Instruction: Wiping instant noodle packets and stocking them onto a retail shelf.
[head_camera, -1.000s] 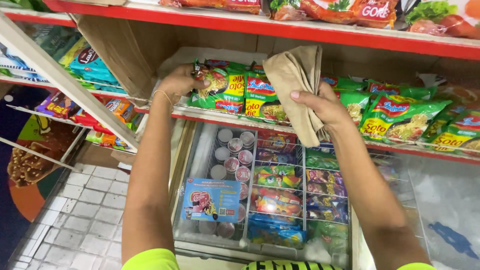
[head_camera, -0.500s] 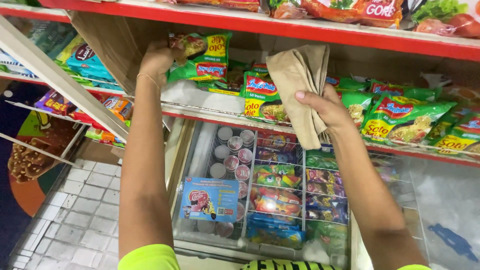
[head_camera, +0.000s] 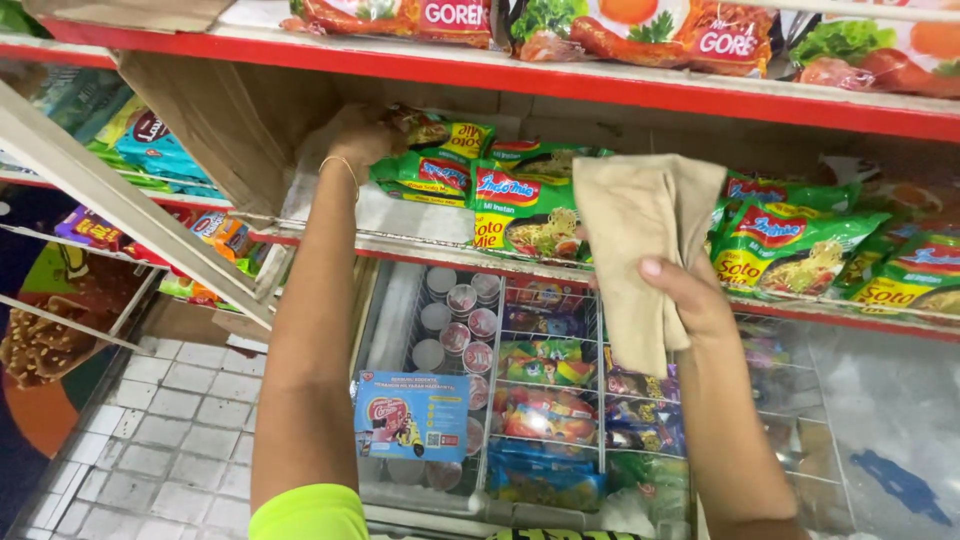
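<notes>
Reference landmark: red-edged middle shelf with a white board (head_camera: 400, 218).

Left hand (head_camera: 362, 135): reaches to the back left of the shelf, just under the shelf above. Its fingers are closed around the end of a small stack of green plastic noodle packets (head_camera: 432, 165). The stack is tilted and raised above the board at the held end. A thin gold bangle (head_camera: 346, 166) sits on that wrist.

Right hand (head_camera: 690, 295): in front of the shelf edge, right of centre. It is clenched on a folded tan cloth (head_camera: 640, 235), which stands up above the fist and hangs below it. The cloth touches neither the board nor any packet that I can make out.

Shelf condition: the board is bare at its left end, under and in front of the raised stack. A row of like green packets (head_camera: 790, 250) fills it to the right.

Below the shelf: a glass-topped chest freezer (head_camera: 395, 310) with tubs and wrapped ices, and a blue printed card (head_camera: 410, 415) on its lid.

Judgement: the step in hand is lifting packets clear of the board, with the cloth held ready. To bring the cloth to the bare patch, the right hand would have to travel left across the shelf front, clear of the standing packets, while the left keeps the stack raised
</notes>
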